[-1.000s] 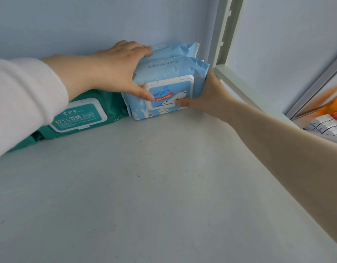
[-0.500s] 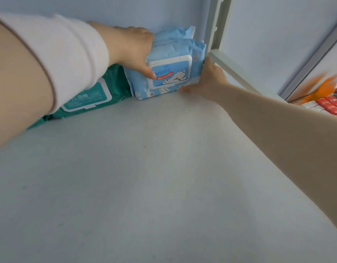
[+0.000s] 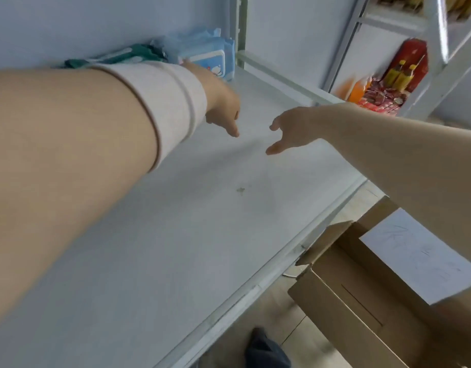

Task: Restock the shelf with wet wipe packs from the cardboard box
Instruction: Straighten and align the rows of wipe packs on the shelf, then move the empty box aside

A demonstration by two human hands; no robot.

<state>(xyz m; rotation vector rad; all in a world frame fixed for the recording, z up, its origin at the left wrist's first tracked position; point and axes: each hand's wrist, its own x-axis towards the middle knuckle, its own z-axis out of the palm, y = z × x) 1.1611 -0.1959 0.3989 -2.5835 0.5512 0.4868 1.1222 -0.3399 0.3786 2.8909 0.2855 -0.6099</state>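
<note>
Two light blue wet wipe packs [image 3: 211, 58] stand in the back right corner of the white shelf [image 3: 176, 235]. A green wipe pack [image 3: 122, 58] lies to their left, partly hidden by my left forearm. My left hand [image 3: 223, 107] hovers over the shelf in front of the blue packs, fingers relaxed and holding nothing. My right hand [image 3: 290, 128] hangs beside it, spread loosely and empty. The open cardboard box [image 3: 361, 301] sits on the floor at the lower right, below the shelf's front edge.
A white sheet of paper [image 3: 414, 256] lies across the box flap. A metal upright [image 3: 239, 30] bounds the shelf at the right. The neighbouring rack holds red and orange goods [image 3: 388, 83]. A dark shoe [image 3: 266, 349] shows on the floor.
Both hands have let go of the blue packs and pulled back toward me. The view has swung down and right, bringing the box and floor into sight.
</note>
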